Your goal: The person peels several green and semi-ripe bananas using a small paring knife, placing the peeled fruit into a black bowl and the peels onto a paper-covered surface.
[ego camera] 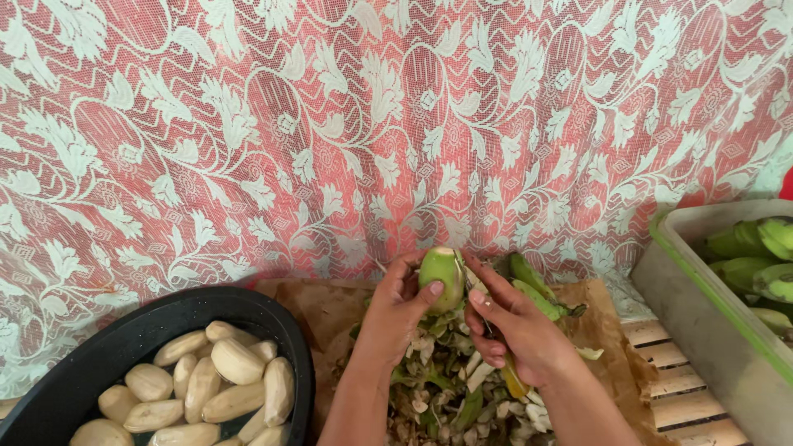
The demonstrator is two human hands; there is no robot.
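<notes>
The left hand [396, 310] is closed around an upright green banana [442, 277], thumb pressed on its front. The right hand [516, 326] is clenched on a knife [479, 297], its blade touching the banana.

Setting: informal home food-prep corner, not a fitted kitchen. Evidence follows. Backdrop is a red cloth overlaid with white floral lace curtain [396, 124], domestic in kind, hanging right behind the work spot. Work surface is a sheet of brown paper [326, 310] spread under a heap of green and pale peelings [450, 396]. To the left, a black round tub [99, 355] holds many peeled, cream-coloured fruits in water. To the right, a grey plastic crate with green rim [710, 306] holds unpeeled green bananas [756, 252]; it rests on a slatted wooden surface [673, 380]. No appliances visible. Bulk quantity suggests batch cooking or small-scale home production.
</notes>
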